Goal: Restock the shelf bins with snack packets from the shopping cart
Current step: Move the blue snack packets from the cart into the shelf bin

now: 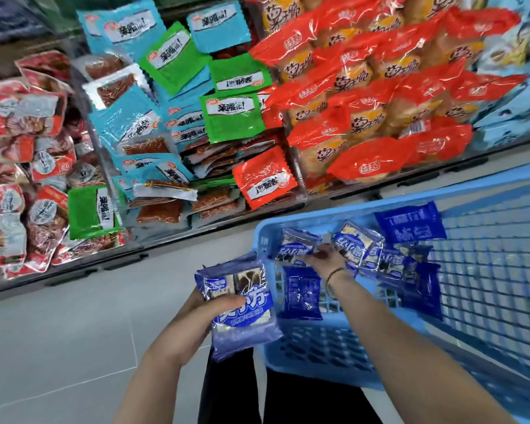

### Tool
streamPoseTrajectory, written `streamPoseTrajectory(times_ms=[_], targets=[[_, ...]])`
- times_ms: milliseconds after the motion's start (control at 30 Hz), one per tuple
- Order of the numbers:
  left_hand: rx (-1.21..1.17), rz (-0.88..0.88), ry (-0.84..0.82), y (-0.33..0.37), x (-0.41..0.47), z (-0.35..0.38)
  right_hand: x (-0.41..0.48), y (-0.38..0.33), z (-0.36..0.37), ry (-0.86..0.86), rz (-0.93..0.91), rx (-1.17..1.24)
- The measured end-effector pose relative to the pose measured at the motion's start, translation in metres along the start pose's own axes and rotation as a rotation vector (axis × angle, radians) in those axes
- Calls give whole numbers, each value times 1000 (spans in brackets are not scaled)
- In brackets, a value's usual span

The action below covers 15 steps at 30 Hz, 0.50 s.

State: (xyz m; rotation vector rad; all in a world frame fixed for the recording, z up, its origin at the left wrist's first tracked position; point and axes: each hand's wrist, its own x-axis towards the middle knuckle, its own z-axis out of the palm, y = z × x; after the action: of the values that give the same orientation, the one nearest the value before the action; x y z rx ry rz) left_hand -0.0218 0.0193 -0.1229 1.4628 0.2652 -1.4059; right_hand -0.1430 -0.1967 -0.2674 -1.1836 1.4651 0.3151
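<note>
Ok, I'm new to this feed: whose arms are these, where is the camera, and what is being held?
No machine here: these are a person's bare arms, filmed by one camera on their head, looking down. The left hand grips a stack of blue packets just outside the blue cart. The right hand reaches into the cart and touches a packet; whether it grips is unclear. Other packets lie loose there. Behind, the shelf holds colourful packets.

The sloping shelf bins are heaped full: red-and-white packets at left, blue, green and red flat packets in the middle, orange packets at right (pale blue packets beyond them). The blue shopping cart stands on the grey floor, with dark blue snack packets lying on its mesh bottom.
</note>
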Motion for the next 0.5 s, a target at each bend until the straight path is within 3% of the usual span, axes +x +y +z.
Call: streamPoseTrajectory(times_ms=[233, 367, 500], targets=[[-73, 0, 61, -17, 4, -6, 12, 10, 17, 10, -80, 64], [-81, 18, 117, -13, -13, 5, -35, 7, -22, 5, -231, 3], [-130, 82, 147, -4, -59, 21, -92, -5, -75, -11, -218, 65]])
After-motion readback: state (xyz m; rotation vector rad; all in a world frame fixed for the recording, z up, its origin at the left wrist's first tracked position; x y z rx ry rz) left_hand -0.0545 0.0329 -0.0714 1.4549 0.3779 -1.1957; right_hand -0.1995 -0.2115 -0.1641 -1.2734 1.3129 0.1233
